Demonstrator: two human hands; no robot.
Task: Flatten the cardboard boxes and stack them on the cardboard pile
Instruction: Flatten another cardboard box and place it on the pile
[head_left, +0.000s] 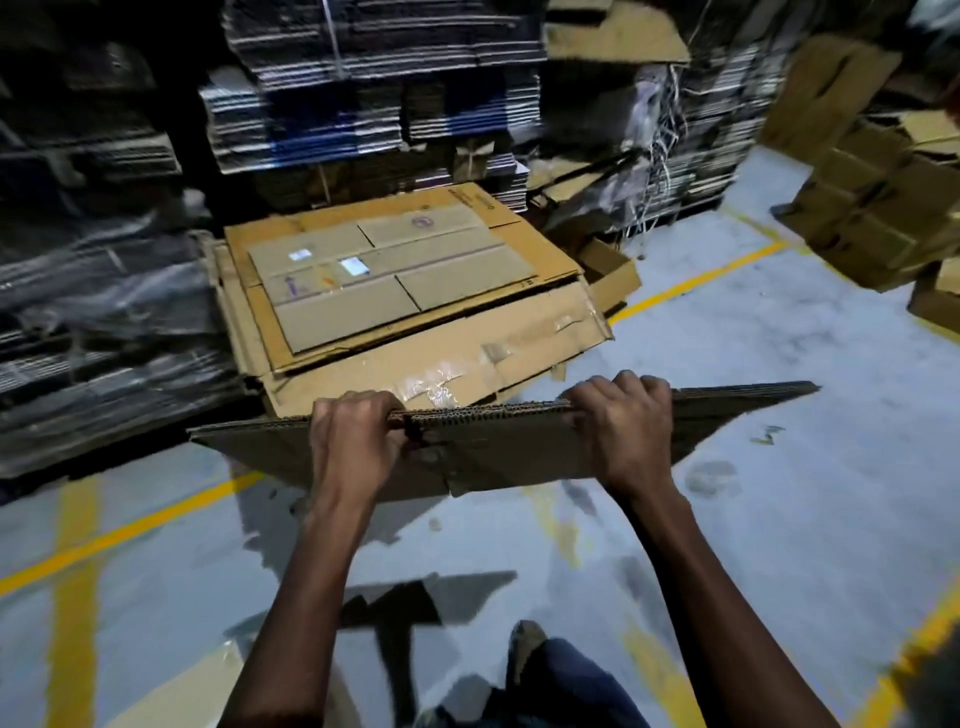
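While I carry the flattened box (498, 447) edge-up over the floor (779, 493), just short of the cardboard pile (395, 280), my left hand (358, 441) and right hand (623, 431) both curl tight over its top edge; it hangs tilted, the right end higher, so a loose flap below could snag the taped sheet (441, 364) jutting from the pile's front; dropped crooked, it might slide off, since the top layers already sit skewed; scraps near my foot (527, 642) could trip me.
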